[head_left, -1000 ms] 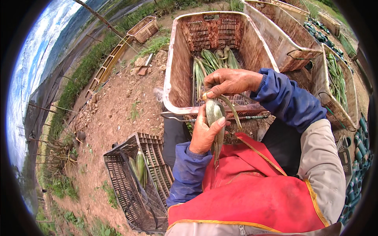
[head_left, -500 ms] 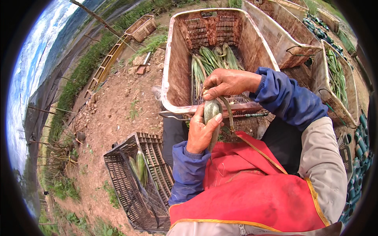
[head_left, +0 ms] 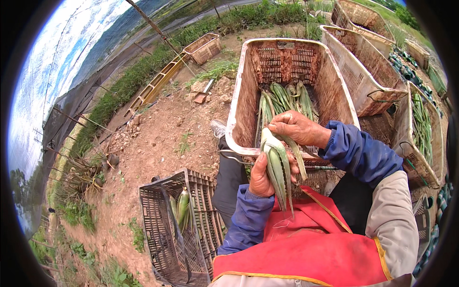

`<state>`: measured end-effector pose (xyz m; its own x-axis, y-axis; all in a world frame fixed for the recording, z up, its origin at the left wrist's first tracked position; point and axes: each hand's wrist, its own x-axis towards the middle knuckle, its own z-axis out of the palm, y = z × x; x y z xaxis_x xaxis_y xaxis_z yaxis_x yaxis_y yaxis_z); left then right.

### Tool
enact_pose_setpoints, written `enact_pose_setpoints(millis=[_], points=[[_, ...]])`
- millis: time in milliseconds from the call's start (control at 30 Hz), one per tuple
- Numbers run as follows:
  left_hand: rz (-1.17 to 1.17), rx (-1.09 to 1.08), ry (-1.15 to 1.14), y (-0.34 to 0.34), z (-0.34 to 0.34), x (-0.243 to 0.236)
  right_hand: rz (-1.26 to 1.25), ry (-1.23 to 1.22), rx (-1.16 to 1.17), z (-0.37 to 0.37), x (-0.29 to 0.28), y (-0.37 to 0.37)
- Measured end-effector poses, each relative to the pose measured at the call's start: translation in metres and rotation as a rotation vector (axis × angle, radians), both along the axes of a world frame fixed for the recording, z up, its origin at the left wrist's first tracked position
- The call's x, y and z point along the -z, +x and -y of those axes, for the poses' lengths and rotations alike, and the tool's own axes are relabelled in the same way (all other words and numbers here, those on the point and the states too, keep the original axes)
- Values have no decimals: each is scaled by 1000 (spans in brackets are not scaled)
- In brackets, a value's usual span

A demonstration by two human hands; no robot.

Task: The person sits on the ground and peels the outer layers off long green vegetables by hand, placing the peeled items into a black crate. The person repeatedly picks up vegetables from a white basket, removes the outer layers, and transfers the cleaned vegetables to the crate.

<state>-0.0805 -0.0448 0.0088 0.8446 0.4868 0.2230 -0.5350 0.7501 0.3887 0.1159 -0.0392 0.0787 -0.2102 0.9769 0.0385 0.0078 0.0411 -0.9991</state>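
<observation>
My left hand (head_left: 260, 181) is closed round a green aloe plant (head_left: 276, 165), its pale base up and its leaf tips hanging toward my red apron. At that base, my right hand (head_left: 300, 129) pinches a thin, brownish-green outer leaf (head_left: 298, 160) that dangles below its fingers. Both hands are over the near rim of a large, dirt-stained white crate (head_left: 231, 130). Several more aloe plants (head_left: 285, 98) lie on the crate's floor, roots and leaves loosely bunched. My fingers partly cover the held plant's base.
Low on my left, a tilted black slatted crate (head_left: 155, 225) holds a few aloe plants (head_left: 183, 209). More stained crates (head_left: 356, 76) stand at the right, one holding long green leaves (head_left: 421, 129). A yellow ladder (head_left: 155, 88) and a small hoe-like tool (head_left: 203, 93) lie on reddish soil.
The view has shifted, so the crates appear lower and farther right. The aloe plant has turned in my left hand, its leaves now fanned in view. A leaf still hangs from my right hand.
</observation>
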Motion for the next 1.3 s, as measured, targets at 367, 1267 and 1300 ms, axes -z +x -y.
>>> enact_pose_setpoints(millis=[367, 1267, 1300], points=[[-881, -991, 1093, 15, 10, -12, 214, 6, 298, -1, -2, -8], [-256, -231, -300, -3, -12, 20, 52, -228, 166, -11, 16, 20], [-213, -229, -282, -8, -13, 21, -2, -226, 165, -12, 14, 14]])
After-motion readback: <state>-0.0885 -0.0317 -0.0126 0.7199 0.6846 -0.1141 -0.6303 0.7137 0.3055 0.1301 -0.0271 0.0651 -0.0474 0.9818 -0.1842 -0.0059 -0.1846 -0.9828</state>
